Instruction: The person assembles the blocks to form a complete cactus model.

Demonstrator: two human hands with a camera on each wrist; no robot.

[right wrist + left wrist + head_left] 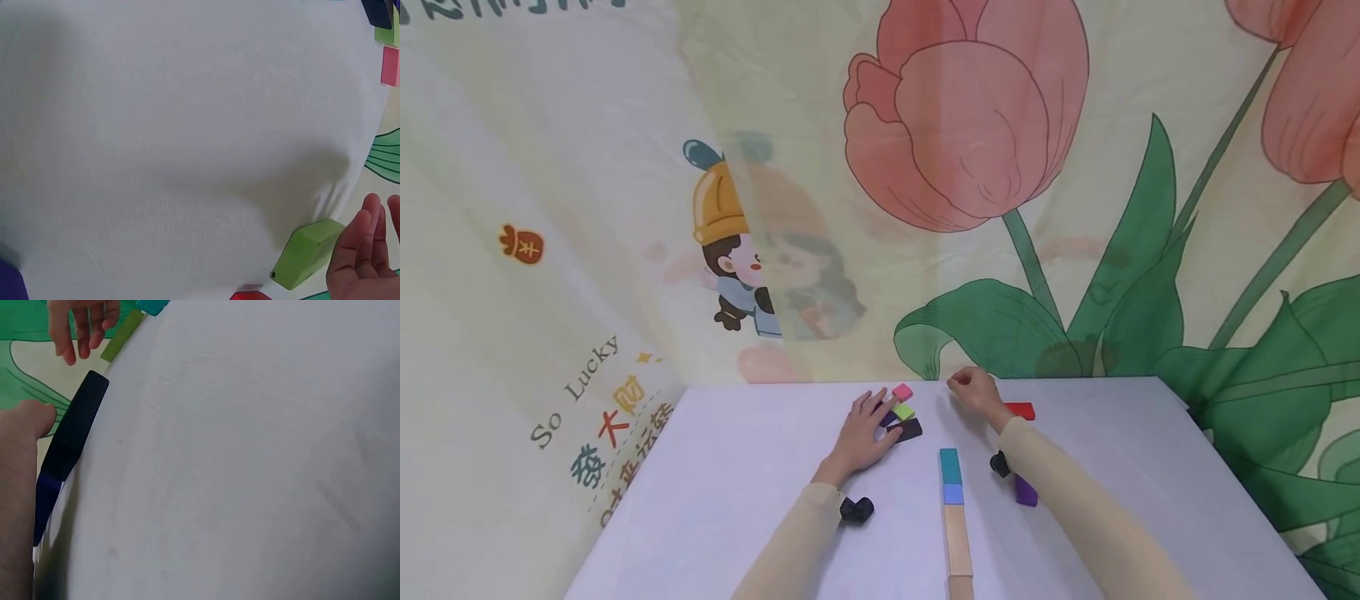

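Note:
My left hand (863,437) is spread over a small group of blocks: a pink one (902,391), a lime green one (904,412), a black one (908,429) and a dark blue one partly under the fingers. In the left wrist view its thumb (39,419) is beside the black block (78,419). Near the table's back edge my right hand (979,395) is raised with loosely bent fingers and holds nothing visible. The right wrist view has that hand (364,256) beside a green block (306,253), which the head view hides.
A line of teal (950,465), blue (952,494) and wooden blocks (957,537) runs down the middle of the table (700,517). At the right are a red block (1021,410) and a purple block (1026,492). Printed cloth hangs behind the table.

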